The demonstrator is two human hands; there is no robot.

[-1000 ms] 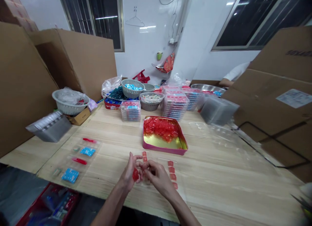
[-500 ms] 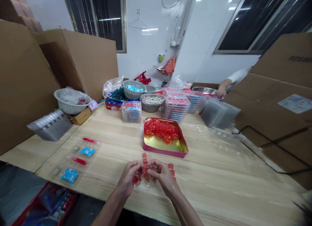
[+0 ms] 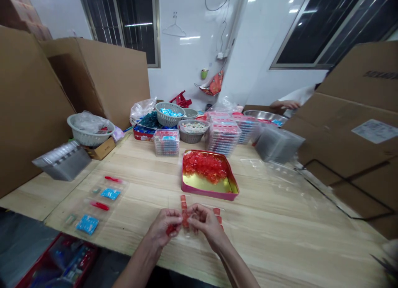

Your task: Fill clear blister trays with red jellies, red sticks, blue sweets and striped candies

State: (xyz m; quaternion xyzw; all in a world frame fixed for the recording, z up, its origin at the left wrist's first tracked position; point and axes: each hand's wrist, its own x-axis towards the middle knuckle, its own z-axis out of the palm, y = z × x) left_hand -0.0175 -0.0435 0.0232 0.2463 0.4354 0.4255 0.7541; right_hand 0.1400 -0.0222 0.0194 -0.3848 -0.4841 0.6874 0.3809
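My left hand (image 3: 163, 229) is closed round several small red pieces cupped in its palm, at the near edge of the wooden table (image 3: 280, 238). My right hand (image 3: 205, 222) meets it, its fingertips pinched on one red piece at a clear plastic tray (image 3: 199, 221) lying flat under both hands. Red pieces (image 3: 183, 201) fill a row of the tray's cells just beyond my fingers. Past the tray sits a pink tin (image 3: 209, 176) heaped with loose red pieces.
A clear tray with blue and red items (image 3: 98, 203) lies to the left. Baskets (image 3: 90, 128), stacked filled trays (image 3: 222, 132) and empty tray stacks (image 3: 278, 143) stand at the back. Cardboard boxes (image 3: 348, 126) flank both sides. Another person's arm (image 3: 286, 104) shows behind the right box.
My left hand has curled from open fingers into a closed cup and both hands have slid slightly toward me. The person at the back drew their hand away.
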